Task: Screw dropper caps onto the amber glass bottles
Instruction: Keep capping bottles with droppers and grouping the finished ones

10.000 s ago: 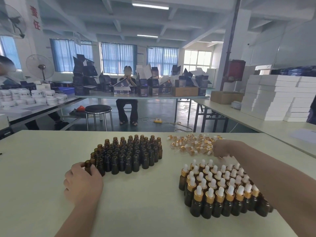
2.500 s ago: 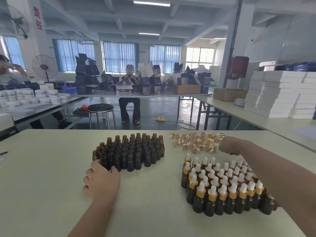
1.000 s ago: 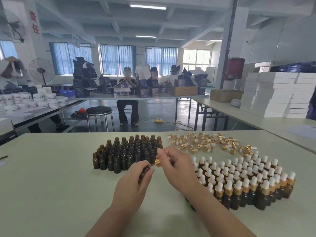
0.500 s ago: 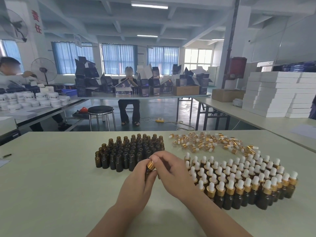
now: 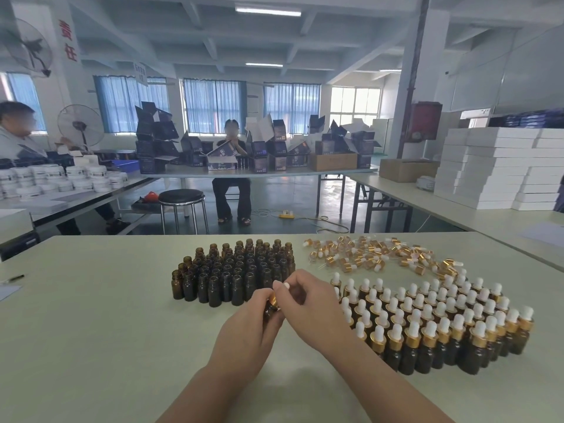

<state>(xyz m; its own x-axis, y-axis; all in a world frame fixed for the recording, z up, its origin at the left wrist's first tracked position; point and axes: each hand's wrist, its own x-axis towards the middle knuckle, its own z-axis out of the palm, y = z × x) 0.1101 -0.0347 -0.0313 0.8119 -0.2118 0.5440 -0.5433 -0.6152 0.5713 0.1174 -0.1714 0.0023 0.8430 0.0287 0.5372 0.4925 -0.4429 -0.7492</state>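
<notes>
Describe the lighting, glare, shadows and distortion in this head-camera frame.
Head view: even light from ceiling tubes; the uncurtained window is blown out white; only faint, soft shadows lie on the table under the forearms; the wide-angle lens tilts the pillar; capped bottles look sharp; the left hand and right hand hide most of the bottle and dropper cap in their grip.

Perhaps sixty open bottles (image 5: 235, 270), sixty capped bottles (image 5: 427, 325), fifty loose caps (image 5: 366, 254)
</notes>
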